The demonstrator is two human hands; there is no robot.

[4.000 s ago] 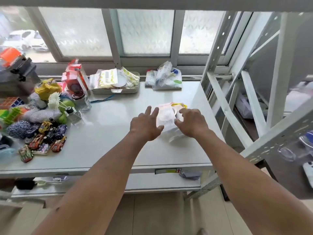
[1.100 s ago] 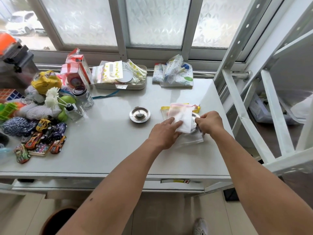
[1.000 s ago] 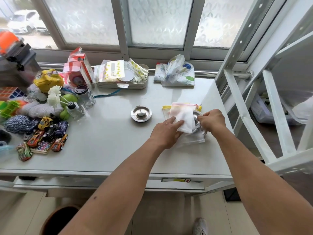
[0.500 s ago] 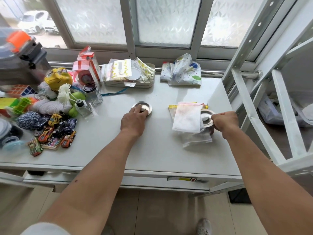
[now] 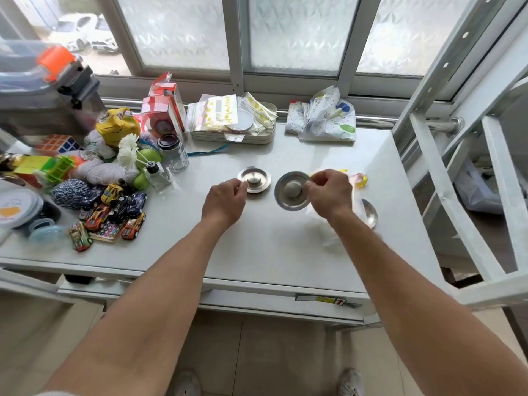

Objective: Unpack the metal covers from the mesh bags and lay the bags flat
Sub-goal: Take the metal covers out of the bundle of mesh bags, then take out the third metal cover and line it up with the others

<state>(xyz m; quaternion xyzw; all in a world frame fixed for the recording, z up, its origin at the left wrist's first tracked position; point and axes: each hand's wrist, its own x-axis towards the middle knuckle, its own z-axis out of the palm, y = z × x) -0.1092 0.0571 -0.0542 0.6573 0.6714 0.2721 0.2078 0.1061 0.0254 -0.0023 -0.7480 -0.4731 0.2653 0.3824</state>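
Since half a second ago, the right hand (image 5: 328,195) has lifted a second round steel cover with a knob (image 5: 292,190) clear of the bags and carried it toward frame centre.

It pinches that cover by its rim, tilted up above the white metal table (image 5: 263,252). Just left, the first round steel cover (image 5: 254,180) lies flat, with the loosely curled, empty left hand (image 5: 224,202) beside it. A third steel cover (image 5: 370,214) peeks from the crumpled translucent mesh bags (image 5: 355,181) at centre right.
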